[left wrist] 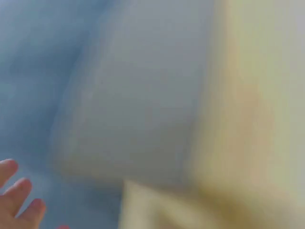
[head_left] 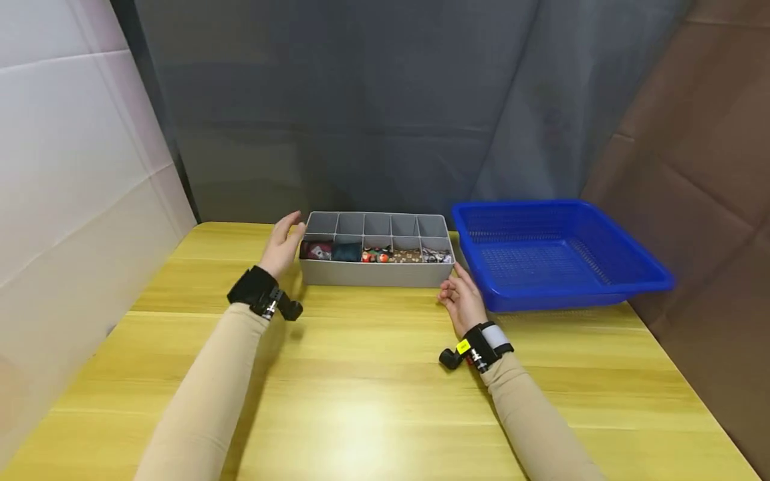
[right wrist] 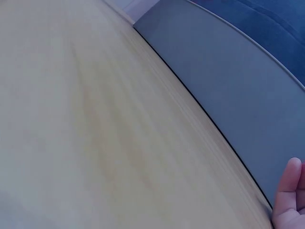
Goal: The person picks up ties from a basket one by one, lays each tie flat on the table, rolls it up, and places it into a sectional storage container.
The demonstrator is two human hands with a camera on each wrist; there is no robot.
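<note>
- Grey divider box (head_left: 377,272) sits at the far middle of the yellow table (head_left: 373,394); landmark for everything below.
- My left hand (head_left: 281,248) is at the box's left end, fingers straight and loosely spread, tips near the rim; contact unclear.
- My right hand (head_left: 462,298) is at the box's front right corner, fingers relaxed, gripping nothing; touching or not, can't tell.
- Blue basket (head_left: 559,257) is just right of the box.
- No readable writing; yellow tag on my right wrist strap is too small to read.
- Head view alone shows the box's front compartments filled with small mixed items, back row bare.
- Left wrist view is blurred: only fingertips (left wrist: 19,193). Right wrist view: grey box wall (right wrist: 228,90), one fingertip (right wrist: 289,191).
</note>
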